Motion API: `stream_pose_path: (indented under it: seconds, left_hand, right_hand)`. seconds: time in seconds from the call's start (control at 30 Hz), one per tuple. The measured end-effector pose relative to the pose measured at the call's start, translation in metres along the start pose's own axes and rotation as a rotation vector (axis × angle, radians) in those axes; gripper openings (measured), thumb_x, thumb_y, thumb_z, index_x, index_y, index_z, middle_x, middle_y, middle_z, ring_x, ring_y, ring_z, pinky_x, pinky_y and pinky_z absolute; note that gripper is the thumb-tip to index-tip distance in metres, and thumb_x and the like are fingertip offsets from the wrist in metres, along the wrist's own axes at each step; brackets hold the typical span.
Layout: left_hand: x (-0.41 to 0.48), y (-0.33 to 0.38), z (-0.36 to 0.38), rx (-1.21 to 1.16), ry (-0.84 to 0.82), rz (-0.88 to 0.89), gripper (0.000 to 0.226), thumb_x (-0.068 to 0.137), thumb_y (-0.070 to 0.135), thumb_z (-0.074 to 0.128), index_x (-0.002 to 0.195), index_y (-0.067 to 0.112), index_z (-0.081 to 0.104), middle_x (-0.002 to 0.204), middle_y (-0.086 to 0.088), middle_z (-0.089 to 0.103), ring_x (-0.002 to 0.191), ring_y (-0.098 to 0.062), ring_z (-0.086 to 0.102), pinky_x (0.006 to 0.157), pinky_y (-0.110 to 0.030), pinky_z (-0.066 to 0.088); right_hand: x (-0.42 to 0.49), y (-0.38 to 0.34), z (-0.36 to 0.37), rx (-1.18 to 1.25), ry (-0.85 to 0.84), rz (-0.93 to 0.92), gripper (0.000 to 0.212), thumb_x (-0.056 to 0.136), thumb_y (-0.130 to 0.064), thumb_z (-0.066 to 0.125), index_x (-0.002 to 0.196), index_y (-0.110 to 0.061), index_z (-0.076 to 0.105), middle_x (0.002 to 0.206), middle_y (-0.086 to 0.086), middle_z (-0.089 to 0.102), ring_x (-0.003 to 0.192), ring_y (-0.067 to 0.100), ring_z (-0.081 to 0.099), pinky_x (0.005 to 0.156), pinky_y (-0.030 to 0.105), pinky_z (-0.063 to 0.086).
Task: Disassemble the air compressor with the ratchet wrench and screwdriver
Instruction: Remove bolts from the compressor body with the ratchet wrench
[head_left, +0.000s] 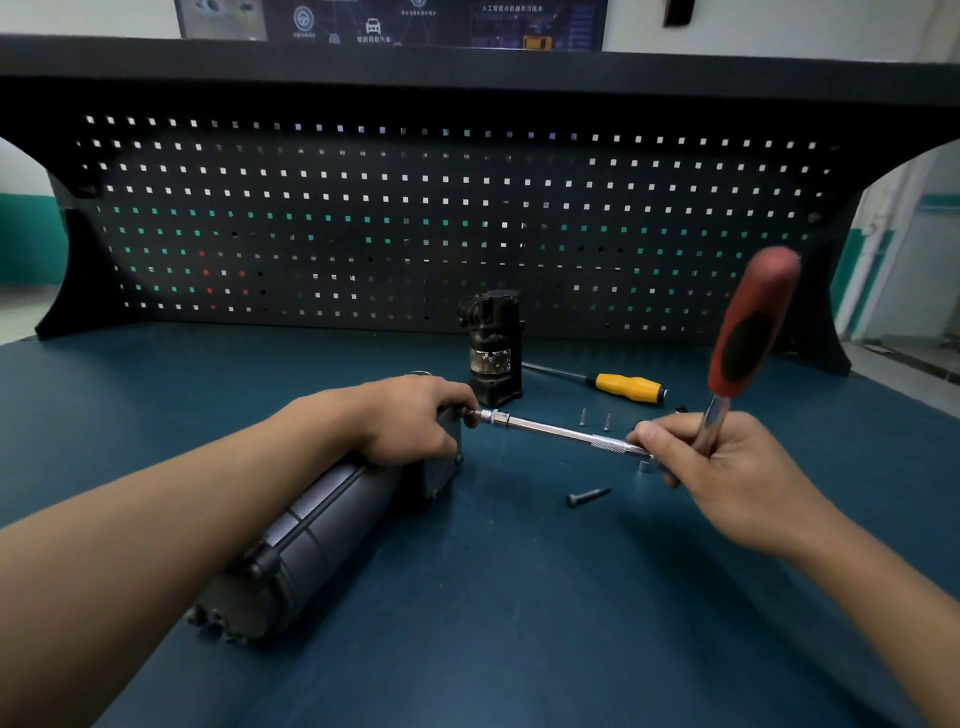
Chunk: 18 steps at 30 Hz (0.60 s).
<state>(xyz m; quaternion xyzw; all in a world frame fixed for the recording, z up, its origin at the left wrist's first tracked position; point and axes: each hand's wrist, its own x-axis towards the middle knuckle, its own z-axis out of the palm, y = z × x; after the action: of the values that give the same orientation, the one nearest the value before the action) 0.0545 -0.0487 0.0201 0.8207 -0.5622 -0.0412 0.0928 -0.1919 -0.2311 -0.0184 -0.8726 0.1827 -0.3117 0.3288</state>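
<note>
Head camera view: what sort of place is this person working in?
Most likely a mechanic's workshop or training room. A dark pegboard backs the blue workbench, a ratchet wrench and yellow screwdriver are out beside an air compressor, and a poster with car graphics hangs above.

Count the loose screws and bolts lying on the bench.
3: a small screw and a second screw beside it, beyond the ratchet extension; a larger bolt on its near side. More may be hidden.

Your dark air compressor (322, 519) lies on its side, near left. The ratchet wrench (753, 327) extension meets its far end, red handle tilted up. Yellow screwdriver (626, 387) lies flat beyond.
</note>
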Motion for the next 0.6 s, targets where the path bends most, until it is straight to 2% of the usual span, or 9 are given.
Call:
stream_pose_path:
  seconds: [0.1, 0.23, 0.37, 0.4, 0.47, 0.53, 0.6]
  left_hand:
    - [0.001, -0.001, 0.001, 0.0, 0.007, 0.002, 0.03, 0.083, 0.028, 0.067, 0.109, 0.034, 0.054, 0.113, 0.002, 0.059, 0.106, -0.02, 0.053, 0.098, -0.041, 0.044]
    - [0.002, -0.001, 0.001, 0.009, 0.005, -0.004, 0.029, 0.082, 0.03, 0.066, 0.108, 0.034, 0.054, 0.112, 0.001, 0.059, 0.105, -0.021, 0.054, 0.096, -0.043, 0.045]
    - [0.002, -0.001, 0.001, 0.0, 0.012, -0.006, 0.031, 0.082, 0.029, 0.067, 0.111, 0.032, 0.056, 0.113, 0.003, 0.06, 0.105, -0.02, 0.054, 0.097, -0.042, 0.045]
    - [0.002, -0.001, 0.001, -0.002, 0.013, -0.006, 0.031, 0.082, 0.028, 0.067, 0.111, 0.032, 0.056, 0.113, 0.003, 0.06, 0.105, -0.02, 0.054, 0.097, -0.042, 0.045]
    - [0.002, -0.001, 0.002, -0.002, 0.013, -0.005, 0.029, 0.083, 0.027, 0.067, 0.109, 0.033, 0.055, 0.112, 0.003, 0.06, 0.105, -0.02, 0.054, 0.097, -0.042, 0.045]
    - [0.002, -0.001, 0.002, 0.0, 0.014, -0.002, 0.029, 0.083, 0.027, 0.067, 0.108, 0.033, 0.055, 0.112, 0.003, 0.06, 0.104, -0.02, 0.054, 0.097, -0.041, 0.045]
    - [0.002, -0.001, 0.002, 0.005, 0.016, 0.001, 0.029, 0.083, 0.027, 0.067, 0.109, 0.032, 0.055, 0.113, 0.003, 0.059, 0.105, -0.02, 0.054, 0.097, -0.04, 0.045]
  right_hand:
    - [0.0, 0.002, 0.0, -0.055, 0.029, -0.044, 0.076, 0.078, -0.076, 0.045, 0.082, -0.004, 0.066, 0.067, 0.021, 0.049, 0.059, 0.033, 0.044, 0.058, 0.044, 0.042]
    - [0.0, 0.004, 0.0, -0.094, 0.069, -0.076, 0.076, 0.079, -0.079, 0.043, 0.086, -0.007, 0.067, 0.071, 0.019, 0.056, 0.068, 0.036, 0.052, 0.069, 0.051, 0.05]
    - [0.001, 0.008, -0.002, -0.154, 0.108, -0.081, 0.081, 0.077, -0.088, 0.04, 0.089, -0.013, 0.069, 0.081, 0.003, 0.07, 0.078, 0.031, 0.063, 0.075, 0.055, 0.055]
    - [0.001, 0.009, -0.002, -0.17, 0.108, -0.09, 0.078, 0.078, -0.087, 0.041, 0.089, -0.015, 0.07, 0.086, -0.004, 0.071, 0.079, 0.029, 0.064, 0.076, 0.054, 0.056]
    - [0.003, 0.011, -0.003, -0.18, 0.108, -0.122, 0.056, 0.085, -0.077, 0.045, 0.089, -0.028, 0.072, 0.089, -0.015, 0.07, 0.081, 0.019, 0.066, 0.076, 0.048, 0.056]
    - [0.003, 0.011, -0.004, -0.202, 0.113, -0.172, 0.039, 0.089, -0.068, 0.046, 0.09, -0.038, 0.071, 0.085, -0.018, 0.067, 0.082, 0.01, 0.064, 0.075, 0.044, 0.054]
    - [0.004, 0.012, -0.003, -0.217, 0.119, -0.211, 0.032, 0.09, -0.061, 0.047, 0.091, -0.039, 0.07, 0.085, -0.017, 0.066, 0.083, 0.008, 0.063, 0.073, 0.043, 0.053]
